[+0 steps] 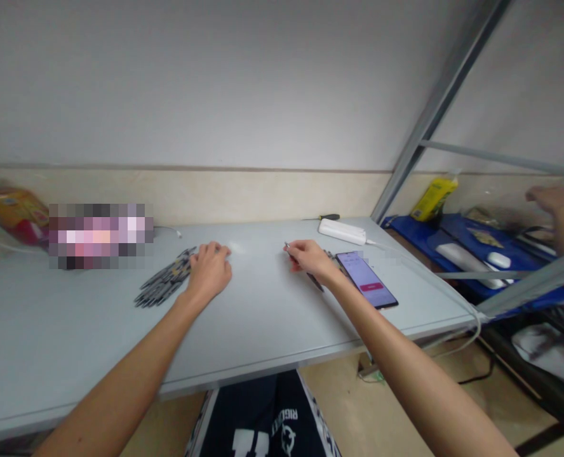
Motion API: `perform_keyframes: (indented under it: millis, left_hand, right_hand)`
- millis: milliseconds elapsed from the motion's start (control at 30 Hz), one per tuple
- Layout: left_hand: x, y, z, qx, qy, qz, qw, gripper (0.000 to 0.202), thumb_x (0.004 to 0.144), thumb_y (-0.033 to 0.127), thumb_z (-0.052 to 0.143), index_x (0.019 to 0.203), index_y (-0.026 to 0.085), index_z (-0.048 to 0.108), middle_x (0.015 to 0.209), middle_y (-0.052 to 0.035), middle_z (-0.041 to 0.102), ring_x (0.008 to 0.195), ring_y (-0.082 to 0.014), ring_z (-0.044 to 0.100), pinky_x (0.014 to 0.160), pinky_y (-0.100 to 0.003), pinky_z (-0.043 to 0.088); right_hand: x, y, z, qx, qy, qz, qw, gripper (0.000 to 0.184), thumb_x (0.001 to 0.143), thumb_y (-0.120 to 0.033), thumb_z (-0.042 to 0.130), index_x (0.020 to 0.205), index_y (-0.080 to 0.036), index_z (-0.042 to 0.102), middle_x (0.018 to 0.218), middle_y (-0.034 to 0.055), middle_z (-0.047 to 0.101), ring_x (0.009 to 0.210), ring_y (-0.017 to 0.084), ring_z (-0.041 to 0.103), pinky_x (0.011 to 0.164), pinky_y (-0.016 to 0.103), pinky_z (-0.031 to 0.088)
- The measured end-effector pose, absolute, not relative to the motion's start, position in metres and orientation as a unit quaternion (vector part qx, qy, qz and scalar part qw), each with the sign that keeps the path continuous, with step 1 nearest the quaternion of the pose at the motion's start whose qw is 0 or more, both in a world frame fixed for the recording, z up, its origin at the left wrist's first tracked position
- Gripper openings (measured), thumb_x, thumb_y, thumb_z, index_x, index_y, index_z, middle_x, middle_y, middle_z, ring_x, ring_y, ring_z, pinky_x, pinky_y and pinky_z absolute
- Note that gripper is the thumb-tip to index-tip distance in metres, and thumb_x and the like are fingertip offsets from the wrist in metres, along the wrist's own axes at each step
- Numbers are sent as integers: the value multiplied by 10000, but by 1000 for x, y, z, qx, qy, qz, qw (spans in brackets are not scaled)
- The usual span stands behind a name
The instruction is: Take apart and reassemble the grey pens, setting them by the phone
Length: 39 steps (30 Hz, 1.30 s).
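My right hand (pixel 308 257) is closed in a pinch around a dark pen (pixel 316 284), held just above the white table. One end of the pen pokes out past my fingertips and the other slants down below my palm. Several similar grey and black pens (pixel 161 285) lie fanned in a pile to the left. At the right edge of that pile, my left hand (pixel 210 270) rests with its fingers apart on the tabletop, covering some pen ends. Part of another small pile shows behind my right wrist, mostly hidden.
Right of my right forearm lies a phone (pixel 368 279) with its screen lit. Behind it are a white power strip (pixel 343 232) with a trailing cable and a screwdriver (pixel 328 217). An orange package (pixel 15 206) stands far left. Another person's hand (pixel 556 200) is beyond the metal frame (pixel 406 152).
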<state>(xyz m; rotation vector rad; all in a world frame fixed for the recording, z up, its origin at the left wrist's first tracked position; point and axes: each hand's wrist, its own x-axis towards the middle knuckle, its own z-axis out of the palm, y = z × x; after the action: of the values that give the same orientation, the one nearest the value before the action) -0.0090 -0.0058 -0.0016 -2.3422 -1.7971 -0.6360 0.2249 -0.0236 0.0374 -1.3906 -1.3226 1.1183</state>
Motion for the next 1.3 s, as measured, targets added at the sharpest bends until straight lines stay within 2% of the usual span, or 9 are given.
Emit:
perform_keyframes:
  millis: [67, 133, 300, 500, 633, 933, 1133, 1300]
  left_hand:
    - [-11, -5, -1, -772, -599, -202, 70, 296, 743, 151, 448, 981, 199, 618, 1060, -140, 530, 1025, -331, 440, 807, -477, 363]
    - [-12, -6, 2, -769, -602, -198, 84, 324, 737, 131, 443, 1000, 193, 622, 1086, -138, 525, 1046, -327, 433, 826, -470, 361]
    - [-9, -11, 11, -743, -631, -179, 128, 346, 746, 130, 440, 1036, 189, 619, 1141, -123, 510, 1096, -304, 410, 875, -451, 342]
    - [-4, -15, 10, -737, -658, -94, 119, 344, 769, 131, 409, 1049, 178, 603, 1112, -141, 529, 1040, -308, 440, 784, -450, 388]
    - [-3, -16, 9, -749, -647, -69, 126, 346, 768, 103, 393, 1044, 169, 591, 1101, -141, 532, 1028, -305, 452, 737, -415, 413]
    - [-8, -15, 16, -757, -641, -52, 116, 375, 729, 61, 410, 1046, 169, 579, 1065, -128, 534, 1001, -284, 471, 742, -371, 417]
    - [-5, -19, 17, -721, -672, -81, 145, 348, 757, 114, 419, 1059, 168, 582, 1096, -148, 495, 1022, -299, 454, 745, -391, 413]
    - [-3, -20, 17, -722, -676, -62, 135, 328, 804, 128, 359, 1036, 150, 591, 1031, -158, 527, 994, -304, 480, 715, -384, 421]
  right_hand:
    - [229, -20, 30, -589, -591, 348, 427, 82, 668, -195, 660, 594, -189, 626, 464, -31, 511, 445, 104, 454, 502, 236, 364]
    - [233, -19, 26, -620, -636, 257, 382, 14, 663, -194, 678, 667, -199, 665, 530, -18, 578, 517, 123, 513, 555, 239, 362]
    - [239, -22, 24, -671, -700, 101, 222, 205, 756, -306, 621, 922, -198, 673, 766, 34, 678, 715, 165, 582, 640, 250, 368]
    - [243, -24, 17, -716, -684, -59, 127, 281, 803, -420, 570, 951, -199, 661, 941, 101, 674, 961, 268, 504, 767, 353, 329]
    - [249, -21, 11, -713, -686, -96, 107, 275, 834, -405, 534, 925, -181, 665, 973, 113, 656, 981, 273, 462, 778, 371, 288]
    - [262, -20, 10, -700, -694, -137, 96, 265, 845, -389, 519, 918, -185, 673, 963, 115, 637, 964, 273, 451, 762, 375, 264]
    - [263, -19, 12, -712, -685, -82, 125, 408, 849, -520, 442, 959, -210, 683, 982, 118, 619, 964, 283, 452, 776, 387, 274]
    - [266, -22, 13, -710, -691, -59, 124, 312, 858, -403, 448, 938, -229, 695, 992, 111, 596, 960, 279, 444, 766, 384, 283]
